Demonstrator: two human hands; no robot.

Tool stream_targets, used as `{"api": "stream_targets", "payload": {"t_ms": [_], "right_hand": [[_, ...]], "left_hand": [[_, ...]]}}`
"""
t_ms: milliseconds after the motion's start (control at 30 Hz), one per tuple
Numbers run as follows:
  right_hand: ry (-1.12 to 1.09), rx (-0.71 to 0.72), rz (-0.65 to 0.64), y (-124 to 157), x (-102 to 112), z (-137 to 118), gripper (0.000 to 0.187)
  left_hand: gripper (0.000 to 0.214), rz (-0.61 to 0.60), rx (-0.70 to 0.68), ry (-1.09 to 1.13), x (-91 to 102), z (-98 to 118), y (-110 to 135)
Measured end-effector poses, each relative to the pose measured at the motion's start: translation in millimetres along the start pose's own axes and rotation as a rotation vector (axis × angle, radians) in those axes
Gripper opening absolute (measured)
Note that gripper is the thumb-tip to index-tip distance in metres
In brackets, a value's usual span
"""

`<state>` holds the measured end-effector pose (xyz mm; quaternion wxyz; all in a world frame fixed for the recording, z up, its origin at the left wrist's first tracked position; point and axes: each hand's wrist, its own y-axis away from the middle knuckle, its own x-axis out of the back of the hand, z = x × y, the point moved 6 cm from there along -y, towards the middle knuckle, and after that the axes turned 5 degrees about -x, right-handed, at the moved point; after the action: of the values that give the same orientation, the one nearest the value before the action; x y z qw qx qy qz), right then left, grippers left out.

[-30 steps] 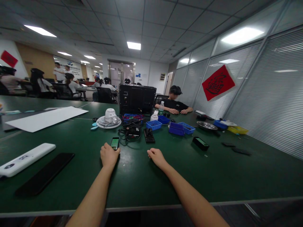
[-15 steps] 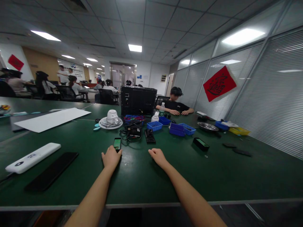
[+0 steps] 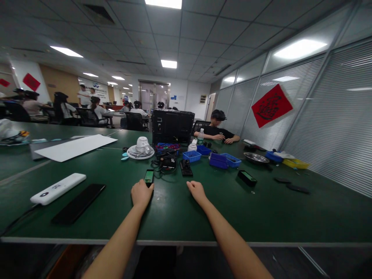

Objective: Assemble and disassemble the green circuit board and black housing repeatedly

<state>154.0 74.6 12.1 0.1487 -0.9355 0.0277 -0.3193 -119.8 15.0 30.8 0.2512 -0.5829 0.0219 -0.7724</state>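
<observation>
My left hand (image 3: 142, 194) is closed around the near end of a small black open case with a green circuit board (image 3: 149, 177) in it. The case lies on the green table, and my palm covers its near part. My right hand (image 3: 198, 191) rests on the table to the right, its fingers curled into a loose fist; whatever may be inside is hidden. Just beyond it stands a small black device on a flat base (image 3: 186, 168). A similar black case with a green board (image 3: 247, 178) sits farther right, apart from both hands.
Beyond my hands are tangled black cables (image 3: 165, 164), a white fan (image 3: 141, 150), blue bins (image 3: 192, 156) and a black monitor (image 3: 173, 126). A white power strip (image 3: 59, 188) and a black slab (image 3: 80, 204) lie left. Across the table sits a co-worker (image 3: 216, 130).
My head view has tilted up and turned slightly left. The fingers of my left hand have drawn closer together on the case. My right hand stays in its fist.
</observation>
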Motion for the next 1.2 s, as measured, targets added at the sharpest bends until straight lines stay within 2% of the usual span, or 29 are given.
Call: {"api": "stream_targets", "payload": {"t_ms": [233,400,633,900,1033,1200], "right_hand": [[0.030,-0.026,0.056,3.3,3.2,3.7,0.038],[0.060,-0.023,0.061,5.9,3.7,3.2,0.037],[0.065,-0.054,0.028,7.7,3.0,3.4,0.036],[0.093,-0.031,0.018,8.3,3.0,-0.4,0.035],[0.109,-0.030,0.015,7.7,2.4,0.0,0.036],[0.119,-0.022,0.018,7.0,0.5,0.7,0.036]], "left_hand": [[0.045,0.098,0.078,-0.042,7.4,0.4,14.0],[0.048,0.092,0.085,-0.014,5.0,0.0,21.8],[0.075,0.113,0.060,0.015,10.9,3.4,26.1],[0.067,-0.007,-0.037,0.203,-4.2,7.0,14.1],[0.055,0.000,0.076,0.300,1.5,-2.8,11.1],[0.058,0.186,0.294,0.276,26.0,-30.0,14.6]]}}
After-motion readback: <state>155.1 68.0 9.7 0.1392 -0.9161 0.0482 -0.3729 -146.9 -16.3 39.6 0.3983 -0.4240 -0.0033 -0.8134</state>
